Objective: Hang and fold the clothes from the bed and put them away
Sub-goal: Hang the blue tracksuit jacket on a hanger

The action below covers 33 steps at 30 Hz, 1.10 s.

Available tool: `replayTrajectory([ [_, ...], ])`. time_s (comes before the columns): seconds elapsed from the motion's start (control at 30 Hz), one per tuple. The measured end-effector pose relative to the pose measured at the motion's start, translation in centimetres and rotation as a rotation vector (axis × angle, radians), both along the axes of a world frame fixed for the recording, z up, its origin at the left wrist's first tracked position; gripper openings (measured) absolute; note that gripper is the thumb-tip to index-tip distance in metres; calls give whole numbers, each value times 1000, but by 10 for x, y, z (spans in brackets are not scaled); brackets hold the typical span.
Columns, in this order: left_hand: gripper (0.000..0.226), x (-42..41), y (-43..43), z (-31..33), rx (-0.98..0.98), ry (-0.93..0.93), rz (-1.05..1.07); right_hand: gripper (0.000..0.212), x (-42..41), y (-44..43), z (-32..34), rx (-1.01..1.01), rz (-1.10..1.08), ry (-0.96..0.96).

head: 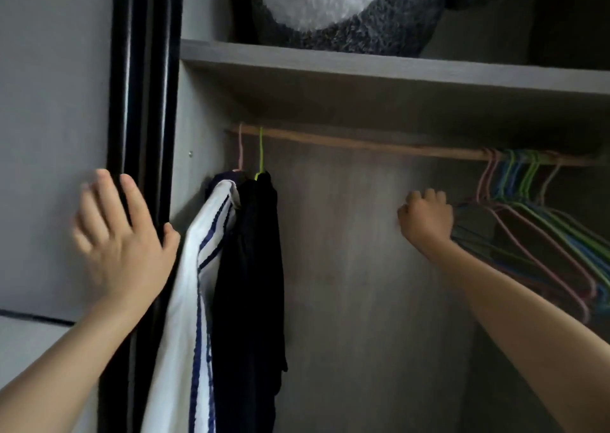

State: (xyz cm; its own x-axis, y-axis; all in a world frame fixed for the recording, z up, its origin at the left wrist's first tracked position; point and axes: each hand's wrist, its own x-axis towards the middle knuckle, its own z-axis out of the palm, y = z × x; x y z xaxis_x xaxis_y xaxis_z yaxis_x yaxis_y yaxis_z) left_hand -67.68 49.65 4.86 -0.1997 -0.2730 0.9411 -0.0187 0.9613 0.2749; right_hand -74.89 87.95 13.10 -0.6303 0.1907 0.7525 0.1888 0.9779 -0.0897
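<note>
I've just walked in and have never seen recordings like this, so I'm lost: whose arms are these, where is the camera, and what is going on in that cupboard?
There is no machine here: these are a person's two bare arms, filmed by one wide-angle camera worn on the head, looking into an open wardrobe. The left hand is spread open, its thumb against the black door frame. The right hand is curled round the ends of some empty coloured hangers on the wooden rail. At the rail's left end hang two garments: a white one with navy stripes on a pink hanger, and a dark one on a green hanger. On the shelf above lies a fluffy grey-and-white thing.
</note>
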Motion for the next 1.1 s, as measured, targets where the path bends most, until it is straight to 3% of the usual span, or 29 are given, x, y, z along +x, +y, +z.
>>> replayTrajectory([
  [0.2, 58, -6, 77, -22, -129, -32, -135, 30, 42, 103, -19, 146, -203, 73],
  [0.43, 58, -27, 142, -34, -173, -181, -334, 26, 86, 150, -40, 264, -434, -254],
  [0.53, 58, -29, 159, -42, -182, -208, -382, 30, 96, 159, -42, 294, -463, -304],
  [0.63, 57, -30, 168, -49, -176, -229, -419, 28, 102, 164, -41, 211, -421, -306],
  [0.8, 56, -26, 175, -59, -162, -275, -463, 23, 101, 165, -33, -171, -197, -203],
  [1.0, 57, -23, 184, -66, -137, -323, -513, 26, 101, 163, -20, -213, -144, -42],
  [1.1, 54, -21, 193, -71, -116, -315, -543, 23, 106, 164, -21, -189, -90, -61],
])
